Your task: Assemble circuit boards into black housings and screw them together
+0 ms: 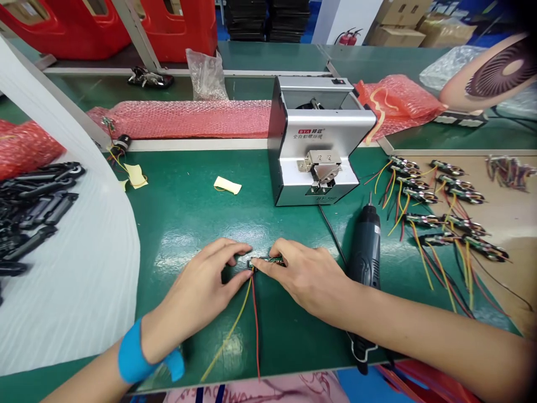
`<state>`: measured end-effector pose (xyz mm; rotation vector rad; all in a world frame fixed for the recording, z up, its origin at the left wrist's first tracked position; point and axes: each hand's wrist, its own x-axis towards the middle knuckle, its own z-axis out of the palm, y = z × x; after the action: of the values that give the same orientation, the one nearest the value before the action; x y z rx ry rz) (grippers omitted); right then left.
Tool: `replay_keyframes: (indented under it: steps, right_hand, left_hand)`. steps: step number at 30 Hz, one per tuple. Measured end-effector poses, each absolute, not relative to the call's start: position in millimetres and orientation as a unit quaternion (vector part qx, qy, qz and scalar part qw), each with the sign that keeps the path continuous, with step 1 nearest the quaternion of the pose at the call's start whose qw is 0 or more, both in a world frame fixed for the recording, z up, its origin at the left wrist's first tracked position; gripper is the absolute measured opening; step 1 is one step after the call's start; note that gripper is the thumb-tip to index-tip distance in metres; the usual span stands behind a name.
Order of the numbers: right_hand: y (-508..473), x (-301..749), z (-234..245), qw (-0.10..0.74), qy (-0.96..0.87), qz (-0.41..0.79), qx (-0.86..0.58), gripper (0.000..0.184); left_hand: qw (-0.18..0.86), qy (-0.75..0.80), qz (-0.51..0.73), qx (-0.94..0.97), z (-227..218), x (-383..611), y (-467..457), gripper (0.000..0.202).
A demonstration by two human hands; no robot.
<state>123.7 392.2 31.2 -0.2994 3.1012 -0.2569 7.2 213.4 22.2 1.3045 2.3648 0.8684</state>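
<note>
Blue wristband (136, 354) on me, near the desk's (188, 210) front edge. To work the board (274, 259) well, I'd say hold it flat, press lightly and let its wires (256, 324) trail clear toward that edge. It lies well in from there, pinched between my right hand's (308, 274) thumb and fingers. My left hand (205, 280) is half open at its wired end; whether the thumb touches, I can't tell.

Bright light leaves glare (whitish, patchy) on the tabletop (184, 207).
</note>
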Motion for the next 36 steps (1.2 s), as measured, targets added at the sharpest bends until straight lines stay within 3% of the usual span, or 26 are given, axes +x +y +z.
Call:
replay_keyframes:
  steps: [11,21,29,36]
  right_hand:
    - [396.1,120.3,34.3,0.019,0.988,-0.051,-0.146,0.056]
    - [396.4,120.8,36.5,0.029,0.982,-0.037,-0.185,0.052]
    - [397.4,120.3,34.4,0.005,0.989,-0.056,-0.14,0.037]
    - [397.0,118.1,37.6,0.021,0.986,-0.043,-0.159,0.044]
  left_hand:
    - [0.199,0.761,0.327,0.523,9.8,-7.0,216.1,0.019]
    - [0.21,0.77,0.318,0.511,10.4,-4.9,216.6,0.016]
    - [0.235,0.778,0.323,0.484,18.9,4.0,220.7,0.01]
    - [0.301,0.775,0.365,0.42,26.0,3.7,223.8,0.014]
